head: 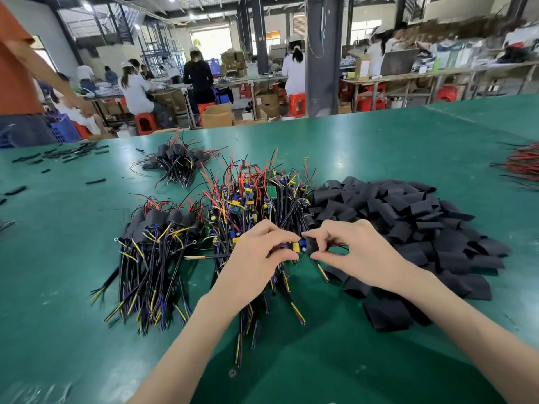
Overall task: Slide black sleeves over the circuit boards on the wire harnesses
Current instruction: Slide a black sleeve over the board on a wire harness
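The board (294, 246), with yellow and blue parts on it, sits just below mid-view, above the near edge of the harness heap (256, 196). Your left hand (256, 253) grips it from nine o'clock, fingers curled round it, forearm running off toward seven. At the board's three o'clock end a sleeve (311, 245) touches it; how far it is on cannot be told. Your right hand (355, 249) pinches that sleeve between thumb and forefinger, the other fingers bent, forearm leaving toward five. The loose sleeves (408, 217) lie heaped at three o'clock, a sleeved bundle (157, 228) at nine, a smaller one (178, 158) at eleven, all on the green table (379, 147). Red wires (525, 164) lie far off at two.
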